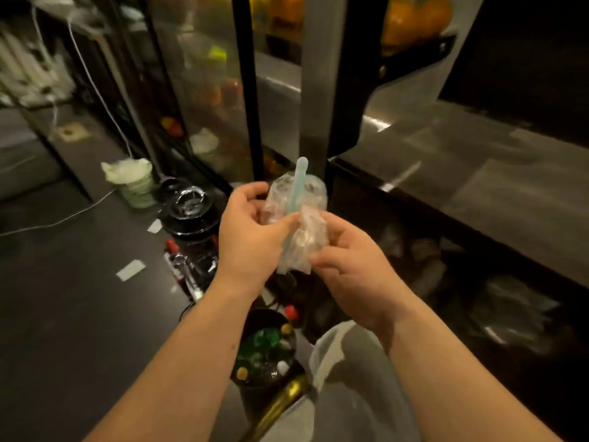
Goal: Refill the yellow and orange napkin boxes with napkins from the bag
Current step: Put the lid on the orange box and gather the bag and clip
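Here, both hands meet at the centre of the frame around a small clear plastic bag [301, 247], held in the air above a cluttered dark counter [63, 314]. The left hand [251, 231] has its fingers curled round the upper part of the bag, the thumb pressed against the film. The right hand [353, 282] pinches the crumpled lower part between thumb and curled fingers. A pale blue strip [299, 183] stands up from the top of the bag; whether it is a seal, a tie or a straw cannot be told. The contents look pale and crushed and cannot be confirmed as napkins. The yellow and orange napkin boxes cannot be picked out: the orange and yellow shapes [414, 17] in the upper right and upper centre of the frame are too blurred to name. The step in hand is judged to be opening the bag, so the refill itself has not begun. The next move probably calls for the two grips to part the film at the mouth without tearing what is inside, and then for one hand to be freed to draw a napkin out. Below the hands, at lower centre, stands a dark pot [264, 346] of small coloured items; left of centre is a black lidded vessel [189, 212].
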Demonstrator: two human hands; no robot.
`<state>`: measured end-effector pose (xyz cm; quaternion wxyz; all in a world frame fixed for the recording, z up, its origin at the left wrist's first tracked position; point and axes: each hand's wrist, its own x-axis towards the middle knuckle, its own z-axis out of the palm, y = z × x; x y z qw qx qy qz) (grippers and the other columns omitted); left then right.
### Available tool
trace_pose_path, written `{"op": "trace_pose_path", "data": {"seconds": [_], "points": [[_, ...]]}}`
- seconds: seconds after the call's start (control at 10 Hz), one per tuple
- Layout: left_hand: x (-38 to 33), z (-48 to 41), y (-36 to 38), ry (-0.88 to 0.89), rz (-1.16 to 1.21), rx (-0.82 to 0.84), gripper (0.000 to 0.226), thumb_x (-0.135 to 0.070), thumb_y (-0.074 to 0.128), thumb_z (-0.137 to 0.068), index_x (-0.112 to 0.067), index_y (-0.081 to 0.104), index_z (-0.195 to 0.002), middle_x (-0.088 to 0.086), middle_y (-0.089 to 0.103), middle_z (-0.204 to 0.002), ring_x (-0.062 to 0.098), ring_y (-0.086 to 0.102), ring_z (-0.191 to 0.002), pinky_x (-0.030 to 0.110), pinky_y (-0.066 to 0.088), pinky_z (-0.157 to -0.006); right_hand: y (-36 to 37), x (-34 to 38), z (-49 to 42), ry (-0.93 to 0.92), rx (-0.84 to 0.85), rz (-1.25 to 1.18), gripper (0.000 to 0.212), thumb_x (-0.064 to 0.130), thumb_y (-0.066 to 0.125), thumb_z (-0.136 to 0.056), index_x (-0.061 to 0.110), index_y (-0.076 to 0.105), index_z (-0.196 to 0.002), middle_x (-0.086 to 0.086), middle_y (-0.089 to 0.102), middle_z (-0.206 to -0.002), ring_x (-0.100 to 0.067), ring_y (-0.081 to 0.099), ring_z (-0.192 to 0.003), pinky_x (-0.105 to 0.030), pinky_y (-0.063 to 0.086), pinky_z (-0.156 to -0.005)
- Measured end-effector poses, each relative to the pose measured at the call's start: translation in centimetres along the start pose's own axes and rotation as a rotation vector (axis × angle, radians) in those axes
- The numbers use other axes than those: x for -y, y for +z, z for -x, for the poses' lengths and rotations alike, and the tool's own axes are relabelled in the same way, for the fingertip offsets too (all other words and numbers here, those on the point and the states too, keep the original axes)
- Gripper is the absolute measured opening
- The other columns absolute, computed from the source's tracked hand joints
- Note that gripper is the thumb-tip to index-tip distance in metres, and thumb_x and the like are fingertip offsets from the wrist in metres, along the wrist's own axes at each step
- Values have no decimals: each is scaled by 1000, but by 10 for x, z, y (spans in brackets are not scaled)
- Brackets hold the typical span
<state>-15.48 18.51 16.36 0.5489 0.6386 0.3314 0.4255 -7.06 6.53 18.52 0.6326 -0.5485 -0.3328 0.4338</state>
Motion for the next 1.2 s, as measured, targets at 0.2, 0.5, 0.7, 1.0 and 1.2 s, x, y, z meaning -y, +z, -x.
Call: {"op": "trace_pose_path", "data": {"seconds": [0.2, 0.5, 0.7, 1.0, 1.2], "points": [[83, -3, -36, -234, -326, 69, 8, -29, 75, -90, -28, 71, -84, -5, 71, -82, 11, 68, -79, 30, 56, -68, 31, -91, -56, 264, -338, 301, 22, 8, 69, -88, 27, 72, -99, 0, 75, -92, -24, 72, -89, -46, 62, -80], [199, 8, -54, -502, -580, 483, 37, -21, 80, -82, -27, 63, -114, -6, 68, -103, 14, 66, -93, 28, 55, -74, 11, -199, -84, 766, -270, 20, 22, -3, 56, -92, 4, 67, -110, -16, 71, -91, -24, 61, -78, -30, 47, -60], [278, 4, -51, -648, -762, 371, 37, 2, 70, -76, -25, 57, -97, -3, 58, -98, 18, 59, -91, 37, 58, -77, -3, -212, -89, 764, -319, 203, 19, 11, 64, -94, 18, 66, -112, -3, 64, -99, -14, 57, -82, -27, 43, -61], [348, 14, -34, -822, -862, 432, 51, -5, 71, -82, -14, 59, -130, 9, 62, -129, 28, 58, -117, 38, 49, -99, -29, -225, -88, 737, -358, 269, 16, 7, 55, -97, 10, 69, -102, -8, 62, -83, -18, 53, -71, -25, 41, -51], [351, 20, -46, -694, -863, 408, 36, -17, 74, -91, -18, 63, -125, 5, 65, -123, 26, 61, -114, 35, 50, -91, -24, -223, -79, 711, -284, 156, 14, 4, 58, -95, 8, 67, -105, -12, 67, -94, -16, 56, -70, -23, 43, -51]]}}
